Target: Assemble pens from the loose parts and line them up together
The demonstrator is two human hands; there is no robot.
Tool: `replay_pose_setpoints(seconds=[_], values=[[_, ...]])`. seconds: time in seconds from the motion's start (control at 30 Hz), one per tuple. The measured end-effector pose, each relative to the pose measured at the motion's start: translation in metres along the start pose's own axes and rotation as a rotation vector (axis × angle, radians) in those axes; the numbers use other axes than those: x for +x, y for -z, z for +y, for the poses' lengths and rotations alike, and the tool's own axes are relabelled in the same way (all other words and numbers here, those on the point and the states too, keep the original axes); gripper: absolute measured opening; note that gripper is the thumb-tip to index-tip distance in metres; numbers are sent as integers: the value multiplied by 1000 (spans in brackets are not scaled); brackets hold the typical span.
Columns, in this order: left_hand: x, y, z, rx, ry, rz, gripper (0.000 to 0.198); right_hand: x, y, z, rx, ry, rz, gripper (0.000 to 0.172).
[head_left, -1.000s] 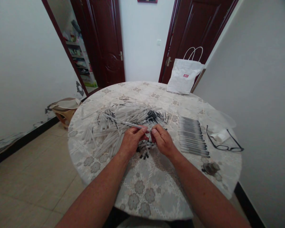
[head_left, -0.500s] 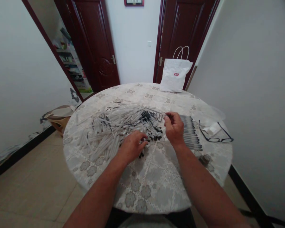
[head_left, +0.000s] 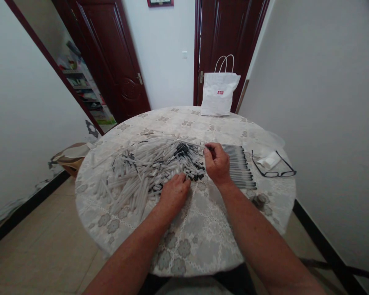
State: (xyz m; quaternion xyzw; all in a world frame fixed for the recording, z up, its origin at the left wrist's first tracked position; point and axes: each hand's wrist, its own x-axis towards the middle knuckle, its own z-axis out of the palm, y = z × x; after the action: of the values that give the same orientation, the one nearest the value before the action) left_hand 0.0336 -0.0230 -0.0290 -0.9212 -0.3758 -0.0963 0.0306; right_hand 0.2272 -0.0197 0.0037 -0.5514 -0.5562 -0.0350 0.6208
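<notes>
A large heap of translucent white pen barrels [head_left: 138, 184] covers the left and middle of the table, with black tips and thin dark rods mixed in. At the heap's near right edge, my left hand [head_left: 175, 191] reaches down with its fingers curled together against the small black-ended parts. Whatever its fingertips grip is hidden under the hand. My right hand [head_left: 217, 164] is pinched on a thin pen refill [head_left: 190, 142], whose long end points left over the heap. Just right of that hand lies a neat row of clear pens with black ends [head_left: 241, 167].
Black-framed glasses [head_left: 273, 174] and a white packet [head_left: 268, 160] lie at the table's right. A small dark round object [head_left: 258, 200] sits nearer me. At the far edge stands a white paper bag [head_left: 219, 94]. A patterned cloth [head_left: 199, 241] covers the round table.
My left hand has lowered, and its fingers, apart before, are now curled down at the heap's edge. My right hand keeps its pinch on the refill. The view has shifted slightly.
</notes>
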Motion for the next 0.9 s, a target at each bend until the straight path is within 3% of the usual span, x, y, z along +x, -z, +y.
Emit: replay_pose_setpoints(seconds=[0.13, 0.23, 0.33, 0.53, 0.7, 0.9], values=[[-2, 3, 2, -28, -16, 89, 15, 0, 0, 0, 20, 6, 25, 18], [-4, 8, -2, -198, 14, 232, 15, -1, -2, 0, 69, -61, 34, 19], [-4, 11, -16, -509, 128, 371, 17, -2, -3, 0, 162, -147, 29, 20], [0, 13, -50, -1368, 566, 594, 28, -5, -7, -4, 404, -246, -100, 16], [3, 13, -60, -1883, 526, 660, 31, -15, -17, -8, 449, -313, -173, 18], [3, 17, -59, -2021, 510, 713, 30, -22, -24, -14, 435, -326, -179, 19]])
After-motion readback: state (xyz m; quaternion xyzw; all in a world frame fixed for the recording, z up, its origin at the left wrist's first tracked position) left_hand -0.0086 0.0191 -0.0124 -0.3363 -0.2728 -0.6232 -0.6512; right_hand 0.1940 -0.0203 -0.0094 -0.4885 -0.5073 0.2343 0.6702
